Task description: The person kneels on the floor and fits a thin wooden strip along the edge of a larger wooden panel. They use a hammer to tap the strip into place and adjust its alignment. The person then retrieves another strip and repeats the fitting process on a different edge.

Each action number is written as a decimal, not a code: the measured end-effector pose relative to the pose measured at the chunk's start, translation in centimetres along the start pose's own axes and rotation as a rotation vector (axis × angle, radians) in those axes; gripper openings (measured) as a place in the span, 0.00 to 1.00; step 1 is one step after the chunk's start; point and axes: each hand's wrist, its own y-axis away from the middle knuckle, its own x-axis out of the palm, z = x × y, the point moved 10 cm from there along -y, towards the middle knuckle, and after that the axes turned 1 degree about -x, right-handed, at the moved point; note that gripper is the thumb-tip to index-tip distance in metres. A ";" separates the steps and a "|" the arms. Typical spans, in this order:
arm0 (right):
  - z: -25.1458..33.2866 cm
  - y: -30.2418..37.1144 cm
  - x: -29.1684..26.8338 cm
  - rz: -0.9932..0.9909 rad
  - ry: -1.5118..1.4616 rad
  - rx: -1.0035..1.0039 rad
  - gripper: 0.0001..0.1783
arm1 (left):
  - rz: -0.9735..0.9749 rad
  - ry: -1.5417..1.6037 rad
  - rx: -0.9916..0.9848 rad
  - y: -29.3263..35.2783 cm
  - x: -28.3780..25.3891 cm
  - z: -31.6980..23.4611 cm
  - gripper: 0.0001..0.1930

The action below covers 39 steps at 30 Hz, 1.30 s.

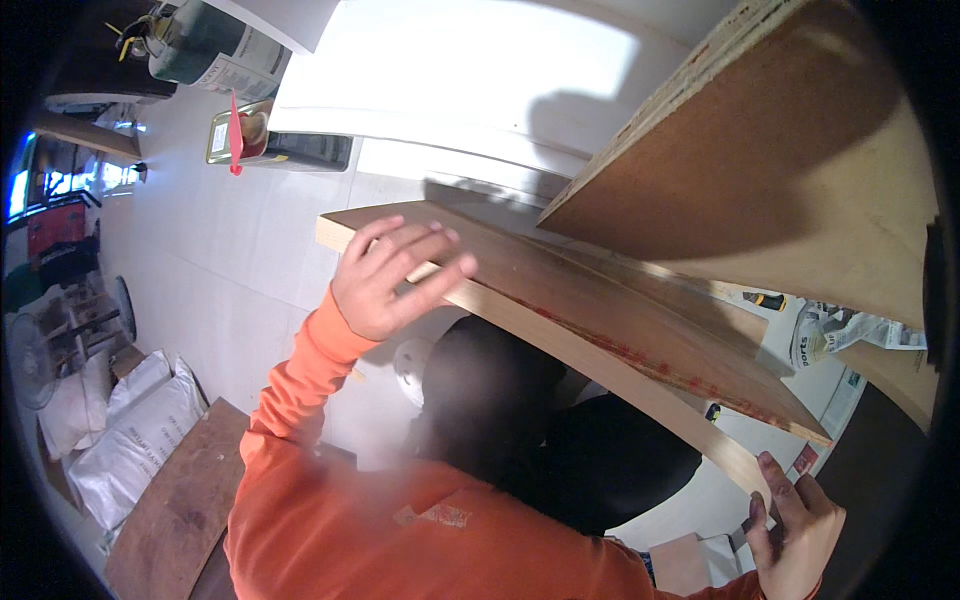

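A long pale wood strip (600, 372) runs along the near edge of a brown wooden panel (560, 275), slanting from upper left to lower right. My left hand (385, 275) lies across the strip near its upper left end, fingers stretched and apart, their tips slightly blurred over the panel. At the lower right end, my right hand (800, 525) has its fingers and thumb closed on the strip. Reddish marks show along the panel's edge beside the strip. Both arms wear orange sleeves.
Another large board (740, 150) leans at upper right. Beyond the panel lie a yellow-black tool (765, 300) and crumpled newspaper (850, 330). A metal can (262, 140) and a green cylinder (215, 55) stand upper left. White sacks (145, 430) and a brown board (180, 510) lie lower left.
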 end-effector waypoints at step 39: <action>-3.1 -1.2 4.3 -0.017 -0.191 0.006 0.27 | -0.063 0.137 -0.038 0.1 0.4 -1.3 0.27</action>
